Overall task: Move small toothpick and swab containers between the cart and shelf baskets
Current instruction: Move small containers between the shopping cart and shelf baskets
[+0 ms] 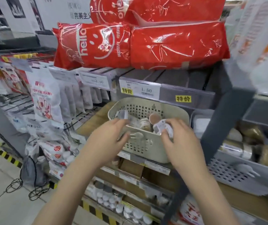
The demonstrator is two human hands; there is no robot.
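Note:
A beige perforated basket (147, 144) sits on the shelf in the middle of the head view, holding several small toothpick and swab containers (145, 124). My right hand (178, 142) grips a small clear container with a white label (161, 128) at the basket's front right rim. My left hand (107, 137) reaches over the basket's front left rim, fingers extended toward a blurred clear container (122, 114); whether it holds anything is unclear.
Red tissue packs (146, 44) are stacked on the shelf above. A grey perforated basket (237, 169) with packaged goods stands to the right behind a dark slanted post (219, 127). Hanging white packets (45, 98) fill the left racks. Lower shelves hold small jars.

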